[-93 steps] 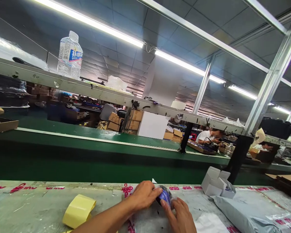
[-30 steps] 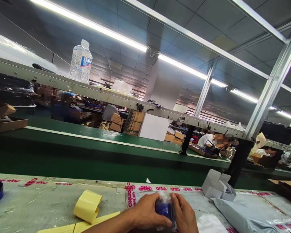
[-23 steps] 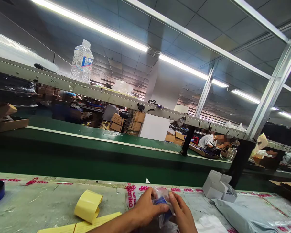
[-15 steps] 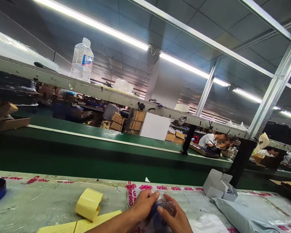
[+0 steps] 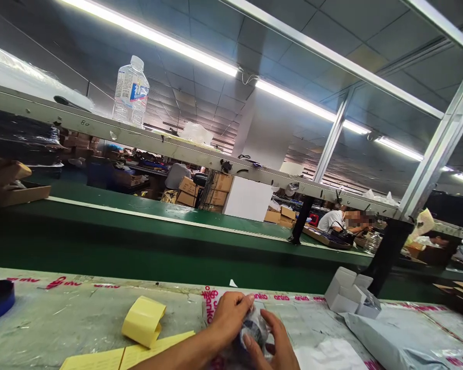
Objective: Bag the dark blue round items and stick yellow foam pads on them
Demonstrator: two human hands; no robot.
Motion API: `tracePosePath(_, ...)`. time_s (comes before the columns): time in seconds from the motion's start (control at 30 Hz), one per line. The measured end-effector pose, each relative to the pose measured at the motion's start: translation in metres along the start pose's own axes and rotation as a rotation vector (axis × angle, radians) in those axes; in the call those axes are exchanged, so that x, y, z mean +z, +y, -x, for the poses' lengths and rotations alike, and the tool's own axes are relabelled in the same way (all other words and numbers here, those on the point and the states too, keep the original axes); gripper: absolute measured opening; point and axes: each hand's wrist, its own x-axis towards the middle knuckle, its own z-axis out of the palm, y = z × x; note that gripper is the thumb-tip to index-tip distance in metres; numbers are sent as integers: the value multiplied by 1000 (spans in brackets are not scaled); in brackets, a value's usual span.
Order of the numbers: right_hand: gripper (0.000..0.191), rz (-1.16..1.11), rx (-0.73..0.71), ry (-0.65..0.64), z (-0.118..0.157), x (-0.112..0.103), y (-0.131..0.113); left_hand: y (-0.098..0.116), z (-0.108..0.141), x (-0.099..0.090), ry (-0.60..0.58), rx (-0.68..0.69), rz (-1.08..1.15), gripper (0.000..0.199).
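Both hands are out over the table (image 5: 81,308), to the left of the white box (image 5: 338,292). The left hand (image 5: 228,317) is curled, with its thumb pressed close to its pointing finger. It has hold of a small dark thing in clear plastic (image 5: 255,329). That small thing is also left of the white box, and a bit nearer to the person. The tips of some left fingers hide behind it, so I cannot see them all.

The right hand (image 5: 277,343) is about half open. Its thumb and pointing finger stand apart, with the small thing between them. The thumb tip touches its near side. I cannot tell if this hand is squeezing.

A grey bag (image 5: 393,339) lies just in front of the white box. Some crumpled white stuff (image 5: 327,355) lies in front of the white box too, more to the left. A yellow curl (image 5: 142,321) and a blue ring (image 5: 0,302) are well to the left of the white box.
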Motion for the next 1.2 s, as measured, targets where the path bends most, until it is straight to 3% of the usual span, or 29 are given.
tracePosePath(0.1,58,65,-112,70,-9,-8,-8,7,8,-8,-26,27,-34,58)
tracePosePath(0.2,53,84,-142,18,-16,-18,-19,15,23,-19,-54,4,-63,51)
tracePosePath(0.23,53,84,-131,0,-17,-20,-22,18,29,-23,-61,-16,-65,52)
tracePosePath(0.3,54,81,-76,-9,-18,-23,-26,24,42,-31,-60,-54,-105,74)
tracePosePath(0.37,58,82,29,-3,-19,-26,-27,29,53,-37,-48,-77,-204,95)
tracePosePath(0.43,59,80,138,0,-22,-28,-25,31,61,-39,-38,-90,-316,103)
tracePosePath(0.53,58,35,212,-112,-30,-29,-22,28,64,-35,-48,-58,-413,86)
tracePosePath(0.63,61,-44,197,-291,-36,-21,-19,21,59,-26,-89,2,-432,58)
tracePosePath(0.7,62,-98,164,-331,-37,-12,-17,18,56,-21,-119,22,-408,50)
tracePosePath(0.87,67,-178,151,-261,-30,-1,-8,17,55,-20,-173,84,-347,51)
tracePosePath(1.1,54,-14,140,-121,-22,-7,-4,16,53,-22,-243,100,-214,53)
tracePosePath(1.2,53,45,134,-96,-20,-6,-3,17,51,-24,-250,55,-171,72)
